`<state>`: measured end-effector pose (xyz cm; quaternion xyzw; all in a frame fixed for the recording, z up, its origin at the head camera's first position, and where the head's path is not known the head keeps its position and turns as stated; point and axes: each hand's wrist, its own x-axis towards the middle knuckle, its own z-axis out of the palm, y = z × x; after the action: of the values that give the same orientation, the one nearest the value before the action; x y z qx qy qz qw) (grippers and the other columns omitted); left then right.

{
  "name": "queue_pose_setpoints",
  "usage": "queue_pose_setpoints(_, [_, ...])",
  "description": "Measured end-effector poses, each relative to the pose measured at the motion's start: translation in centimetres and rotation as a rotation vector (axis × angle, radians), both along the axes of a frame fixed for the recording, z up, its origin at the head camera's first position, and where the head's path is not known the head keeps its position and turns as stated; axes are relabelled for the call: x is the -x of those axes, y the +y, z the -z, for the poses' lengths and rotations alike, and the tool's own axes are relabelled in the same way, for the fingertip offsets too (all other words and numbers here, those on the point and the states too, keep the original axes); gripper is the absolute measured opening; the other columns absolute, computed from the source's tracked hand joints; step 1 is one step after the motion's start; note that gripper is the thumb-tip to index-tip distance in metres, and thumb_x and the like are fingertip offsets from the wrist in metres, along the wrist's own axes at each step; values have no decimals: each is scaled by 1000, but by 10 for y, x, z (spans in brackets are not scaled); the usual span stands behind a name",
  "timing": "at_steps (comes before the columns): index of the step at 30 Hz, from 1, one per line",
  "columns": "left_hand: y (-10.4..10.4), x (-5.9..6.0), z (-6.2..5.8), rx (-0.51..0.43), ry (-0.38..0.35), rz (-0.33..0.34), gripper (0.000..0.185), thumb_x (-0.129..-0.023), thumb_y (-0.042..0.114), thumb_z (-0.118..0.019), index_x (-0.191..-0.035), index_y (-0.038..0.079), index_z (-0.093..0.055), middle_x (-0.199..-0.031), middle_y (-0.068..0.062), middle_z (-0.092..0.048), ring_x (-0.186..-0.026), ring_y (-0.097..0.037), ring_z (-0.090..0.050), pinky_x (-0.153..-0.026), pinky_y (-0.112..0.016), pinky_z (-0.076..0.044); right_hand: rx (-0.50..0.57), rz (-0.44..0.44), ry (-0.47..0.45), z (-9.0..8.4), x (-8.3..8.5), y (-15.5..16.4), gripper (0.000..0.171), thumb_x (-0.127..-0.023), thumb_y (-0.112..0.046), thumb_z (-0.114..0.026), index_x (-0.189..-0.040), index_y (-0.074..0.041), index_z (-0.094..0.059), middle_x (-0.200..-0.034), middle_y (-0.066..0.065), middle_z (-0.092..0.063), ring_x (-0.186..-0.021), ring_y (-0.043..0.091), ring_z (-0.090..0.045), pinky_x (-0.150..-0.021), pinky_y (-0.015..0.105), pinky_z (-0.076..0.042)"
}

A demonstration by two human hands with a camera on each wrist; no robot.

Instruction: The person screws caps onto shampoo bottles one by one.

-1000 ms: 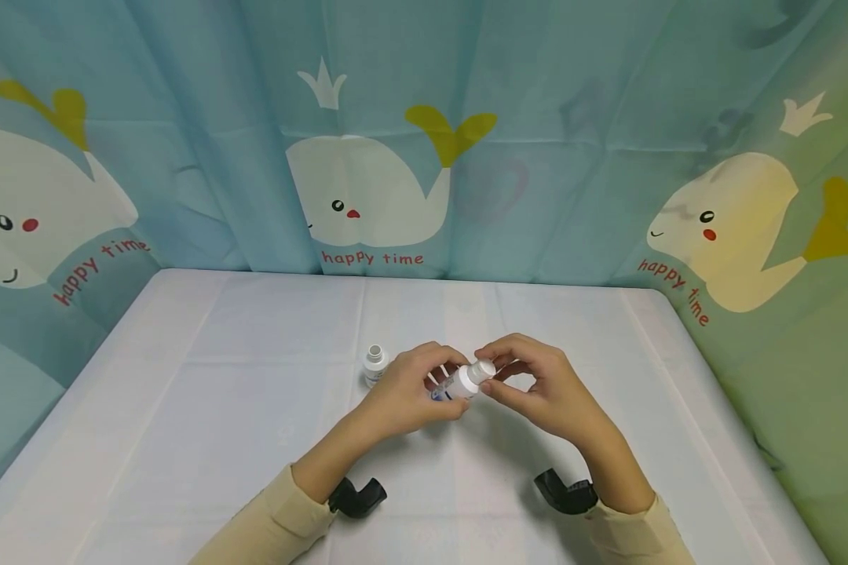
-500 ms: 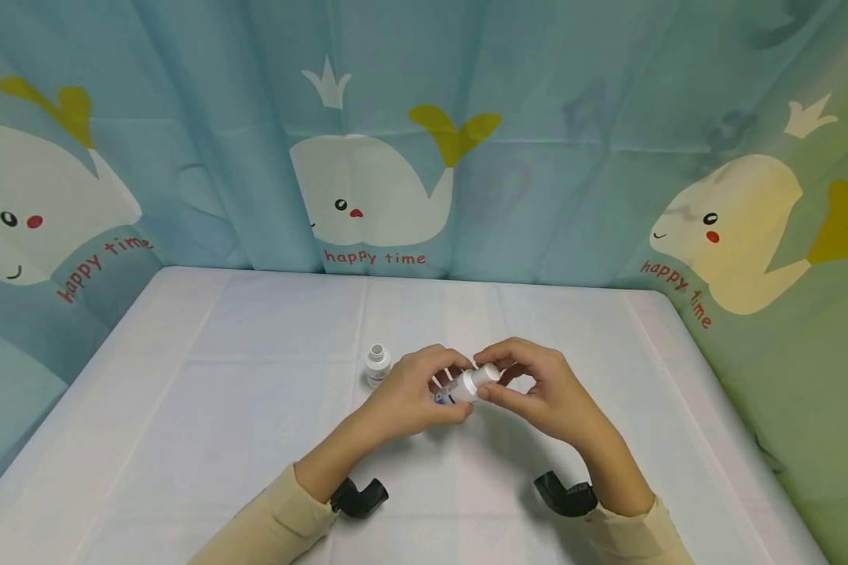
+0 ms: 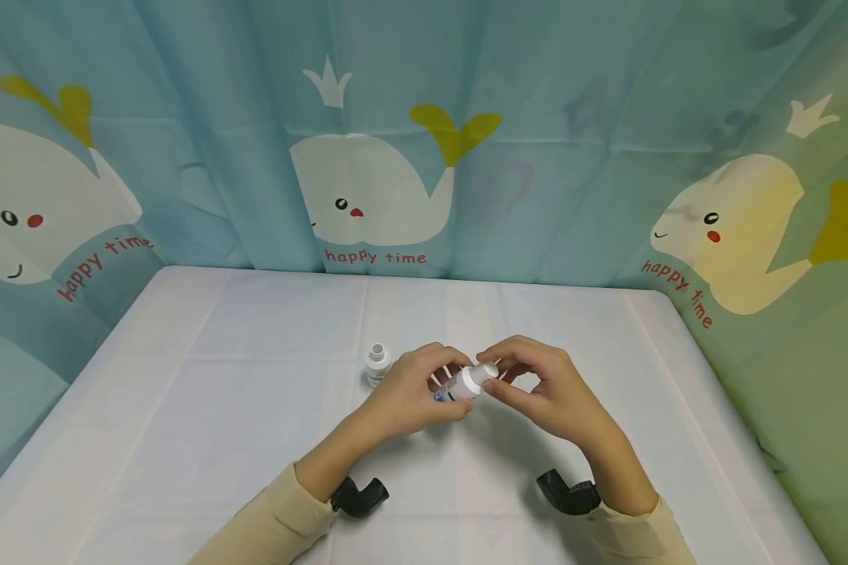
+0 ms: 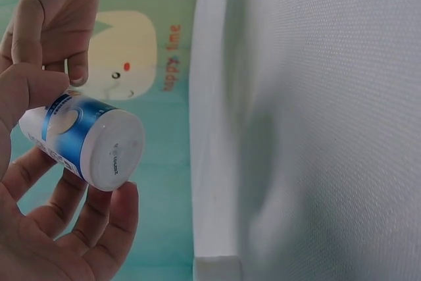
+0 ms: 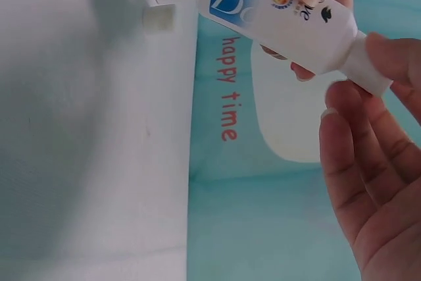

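Observation:
My left hand [image 3: 408, 396] grips a small white Dove bottle [image 5: 273, 14] with a blue label, tilted and held above the table. Its round base faces the left wrist camera. The thumb and fingers of my right hand [image 3: 546, 386] pinch the bottle's white cap [image 5: 366, 66]. The cap sits on the bottle's neck; how tightly cannot be told. Beyond my left hand, a second white Dove bottle [image 3: 377, 366] stands upright on the table with its neck uncovered.
A loose white cap [image 5: 158, 19] lies on the white-covered table [image 3: 254, 369] by the standing bottle; my left hand hides it from the head view. Behind the table hangs a blue-green curtain [image 3: 551, 204] with whale prints.
The right fingers have shifted slightly around the cap, and the cap's angle differs a little. The left hand's hold and the standing bottle are unchanged.

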<state>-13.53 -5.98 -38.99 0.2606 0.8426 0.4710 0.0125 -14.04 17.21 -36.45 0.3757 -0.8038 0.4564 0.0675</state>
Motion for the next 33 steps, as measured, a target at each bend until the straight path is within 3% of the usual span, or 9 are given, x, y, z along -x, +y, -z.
queue_pose_setpoints(4, [0,0,-1,1,-3,1,34,-78,23,-80,-110,24,-68,-95,13,-61,-87,-5,-58,-75,-29,-55,-12,31,-1,1,0,-1,32,-84,-9,-80,-113,-17,-69,-104,-6,-68,-80,9,-65,-73,27,-58])
queue_pose_setpoints(12, [0,0,0,9,0,-2,34,-78,24,-80,-110,24,-67,-95,13,-60,-86,-5,-58,-74,-28,-55,2,-48,4,-3,0,1,36,-86,1,-75,-119,-11,-69,-120,4,-69,-107,15,-65,-76,28,-59])
queue_pose_setpoints(22, [1,-1,-1,2,-7,0,34,-78,24,-80,-109,25,-68,-95,14,-61,-88,-5,-58,-76,-30,-55,-21,-21,19,0,2,-1,28,-86,-7,-78,-111,-15,-71,-105,-4,-71,-87,9,-64,-70,24,-56])
queue_pose_setpoints(29, [0,0,1,-3,6,0,34,-78,23,-80,-110,24,-68,-95,13,-61,-87,-4,-58,-75,-28,-55,-26,-28,0,-2,0,1,35,-84,-6,-79,-118,-11,-70,-118,0,-70,-103,12,-65,-71,26,-57])
queue_pose_setpoints(33, [0,0,1,-7,10,1,35,-78,23,-80,-110,24,-68,-96,14,-61,-88,-4,-58,-76,-28,-55,-34,-47,16,-3,0,0,33,-86,-4,-77,-117,-13,-71,-114,-1,-72,-101,11,-66,-73,25,-57])
